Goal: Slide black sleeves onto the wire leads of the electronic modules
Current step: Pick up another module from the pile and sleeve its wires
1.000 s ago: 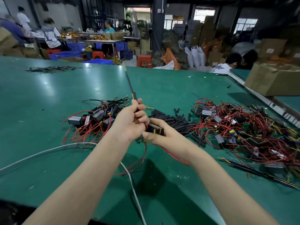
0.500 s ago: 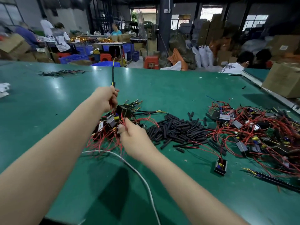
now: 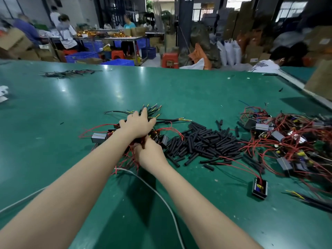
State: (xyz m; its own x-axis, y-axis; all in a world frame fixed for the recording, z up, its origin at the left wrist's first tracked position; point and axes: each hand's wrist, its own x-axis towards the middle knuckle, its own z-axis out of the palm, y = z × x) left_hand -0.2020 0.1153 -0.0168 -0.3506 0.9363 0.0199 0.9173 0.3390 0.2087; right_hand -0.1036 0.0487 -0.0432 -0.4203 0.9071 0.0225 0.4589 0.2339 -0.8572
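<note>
Since both hands sit on the finished pile [image 3: 125, 133], I read this as dropping off a done unit. Left hand [image 3: 138, 125] lies flat w/ fingers spread over sleeved leads; right hand [image 3: 149, 153] curls into red wires, grip unclear. Sleeves [image 3: 203, 141] are heaped just right of the hands: light, soft, apt to roll, so pinch one mid-length. Modules [image 3: 280, 141] lie far right; leads are floppy, so hold near the tip.
</note>
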